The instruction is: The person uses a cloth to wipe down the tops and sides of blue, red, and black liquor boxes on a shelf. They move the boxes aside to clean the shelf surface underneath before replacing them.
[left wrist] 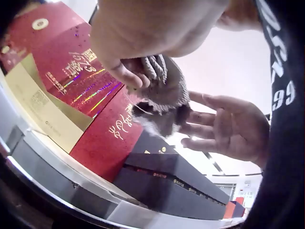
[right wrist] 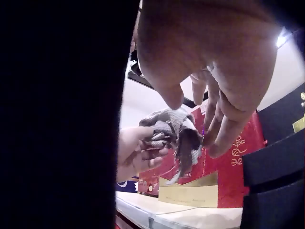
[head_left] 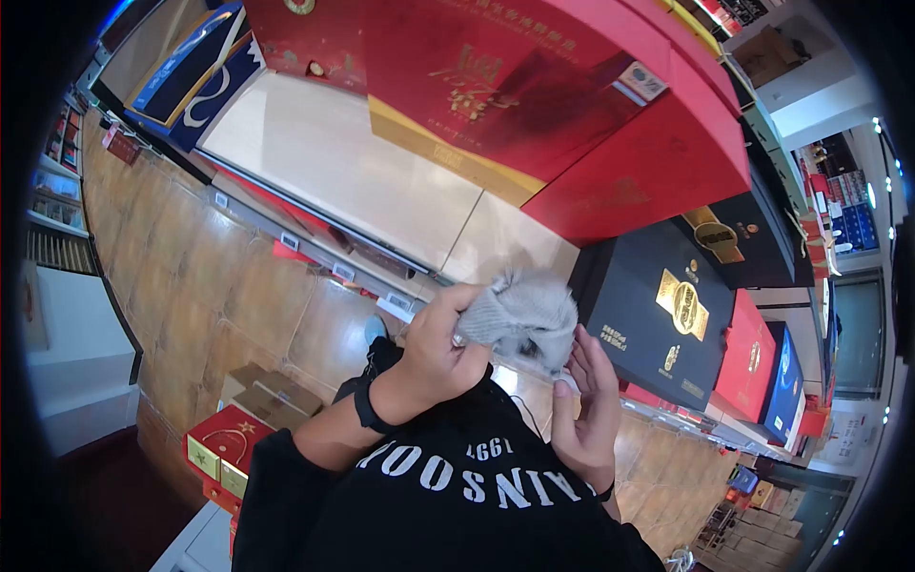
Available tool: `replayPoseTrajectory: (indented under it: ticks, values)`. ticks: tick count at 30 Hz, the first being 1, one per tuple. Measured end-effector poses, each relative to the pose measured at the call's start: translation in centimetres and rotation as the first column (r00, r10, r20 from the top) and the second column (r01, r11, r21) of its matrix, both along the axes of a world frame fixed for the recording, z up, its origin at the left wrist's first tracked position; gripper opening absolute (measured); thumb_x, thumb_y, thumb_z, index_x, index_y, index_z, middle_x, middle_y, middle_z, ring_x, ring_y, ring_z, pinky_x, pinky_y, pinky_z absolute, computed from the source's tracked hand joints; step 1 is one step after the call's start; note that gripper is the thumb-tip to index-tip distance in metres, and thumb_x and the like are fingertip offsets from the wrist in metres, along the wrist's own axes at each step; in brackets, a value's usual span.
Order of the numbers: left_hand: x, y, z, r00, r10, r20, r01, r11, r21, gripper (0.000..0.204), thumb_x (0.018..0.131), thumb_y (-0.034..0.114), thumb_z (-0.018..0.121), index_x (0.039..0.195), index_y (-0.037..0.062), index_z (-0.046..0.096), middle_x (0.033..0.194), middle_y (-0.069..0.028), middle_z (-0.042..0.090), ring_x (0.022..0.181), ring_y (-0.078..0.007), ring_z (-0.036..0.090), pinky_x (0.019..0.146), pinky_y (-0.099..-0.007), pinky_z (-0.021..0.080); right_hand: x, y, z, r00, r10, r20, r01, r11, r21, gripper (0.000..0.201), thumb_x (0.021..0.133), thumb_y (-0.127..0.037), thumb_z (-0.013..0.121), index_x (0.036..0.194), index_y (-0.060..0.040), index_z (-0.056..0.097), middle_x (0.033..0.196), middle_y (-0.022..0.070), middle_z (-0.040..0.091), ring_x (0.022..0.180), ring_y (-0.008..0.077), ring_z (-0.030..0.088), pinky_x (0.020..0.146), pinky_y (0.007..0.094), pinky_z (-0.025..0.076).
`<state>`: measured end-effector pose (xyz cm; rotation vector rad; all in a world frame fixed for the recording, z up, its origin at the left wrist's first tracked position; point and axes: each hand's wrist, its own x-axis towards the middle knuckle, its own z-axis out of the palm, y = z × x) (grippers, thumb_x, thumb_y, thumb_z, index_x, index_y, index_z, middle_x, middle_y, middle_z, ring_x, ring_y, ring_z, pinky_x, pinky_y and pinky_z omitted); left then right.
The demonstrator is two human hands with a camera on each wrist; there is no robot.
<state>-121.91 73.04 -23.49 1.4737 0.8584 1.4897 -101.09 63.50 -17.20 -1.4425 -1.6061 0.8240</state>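
Observation:
My left hand (head_left: 434,348) grips a bunched grey ribbed cloth (head_left: 524,315), with its fingers curled into one side of it. In the left wrist view the cloth (left wrist: 167,88) hangs crumpled below that hand, with a frayed edge and a dark patch. The right hand (head_left: 589,410) is beside the cloth's other side, fingers extended and slightly bent, palm turned toward it. Seen from the left wrist, the right hand's fingertips (left wrist: 188,129) are right at the cloth's edge. The right wrist view shows the cloth (right wrist: 176,129) under the right hand's thumb and fingers.
A pale shelf (head_left: 324,162) with price tags along its front edge lies ahead. On it stand large red gift boxes (head_left: 457,86), dark boxes (head_left: 658,315) to the right and blue boxes (head_left: 191,76) at left. A red box (head_left: 224,443) and cartons (head_left: 272,396) are at lower left, above the tiled floor (head_left: 181,267).

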Motion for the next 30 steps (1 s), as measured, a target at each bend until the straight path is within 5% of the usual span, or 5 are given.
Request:
replayPoseTrajectory:
  ticks: [4, 12, 15, 20, 30]
  values:
    - [-0.7, 0.8, 0.7, 0.985, -0.159, -0.066, 0.164, 0.983, 0.086, 0.045, 0.091, -0.003, 0.074, 0.135, -0.0021, 0.065, 0.129, -0.0241, 0.070, 0.113, -0.0404, 0.074, 0.100, -0.0410, 0.058, -1.8, 0.8, -0.9, 0.937, 0.144, -0.320, -0.150, 0.989, 0.005, 0.087, 0.111, -0.009, 0.055, 0.178, -0.0036, -0.001, 0.181, 0.0263, 0.020, 0.162, 0.0391, 0.039, 0.131, 0.0521, 0.035]
    - [-5.2, 3.9, -1.5, 0.844, -0.230, -0.484, 0.308, 0.947, 0.088, 0.054, 0.084, -0.003, 0.072, 0.138, 0.0020, 0.069, 0.147, -0.0207, 0.061, 0.140, -0.0471, 0.058, 0.118, -0.0540, 0.049, -5.6, 6.0, -2.1, 0.890, -0.069, 0.450, 0.050, 0.997, 0.055, 0.074, 0.096, 0.011, 0.065, 0.164, -0.0014, 0.041, 0.161, 0.0303, 0.050, 0.149, 0.0459, 0.054, 0.126, 0.0481, 0.041]
    - [-9.5, 6.4, -2.1, 0.804, -0.102, -0.586, 0.216, 0.968, 0.128, 0.064, 0.081, -0.004, 0.072, 0.145, 0.0046, 0.068, 0.147, -0.0204, 0.063, 0.140, -0.0465, 0.059, 0.120, -0.0538, 0.049, -6.8, 7.2, -3.0, 0.830, -0.277, 0.484, 0.258, 0.960, 0.108, 0.065, 0.103, 0.009, 0.062, 0.163, 0.0004, 0.039, 0.162, 0.0241, 0.047, 0.151, 0.0320, 0.052, 0.118, 0.0403, 0.050]
    - [-14.7, 10.9, -2.2, 0.591, 0.084, -0.802, 0.062, 0.987, 0.149, 0.056, 0.098, 0.003, 0.069, 0.153, 0.0069, 0.064, 0.162, -0.0184, 0.057, 0.152, -0.0424, 0.053, 0.127, -0.0574, 0.039, -9.0, 9.1, -3.6, 0.694, -0.194, 0.693, 0.161, 0.980, 0.112, 0.057, 0.096, 0.013, 0.066, 0.149, -0.0025, 0.056, 0.169, 0.0247, 0.042, 0.147, 0.0406, 0.058, 0.115, 0.0441, 0.054]
    - [-16.9, 12.8, -3.3, 0.423, 0.047, -0.905, 0.206, 0.967, 0.147, 0.073, 0.099, 0.033, 0.080, 0.162, 0.0057, 0.054, 0.170, -0.0238, 0.048, 0.156, -0.0478, 0.045, 0.126, -0.0610, 0.039, -15.4, 14.3, -6.9, 0.827, -0.140, 0.544, 0.102, 0.990, 0.099, 0.056, 0.085, 0.008, 0.072, 0.139, -0.0080, 0.070, 0.150, 0.0200, 0.059, 0.137, 0.0465, 0.057, 0.116, 0.0512, 0.051]
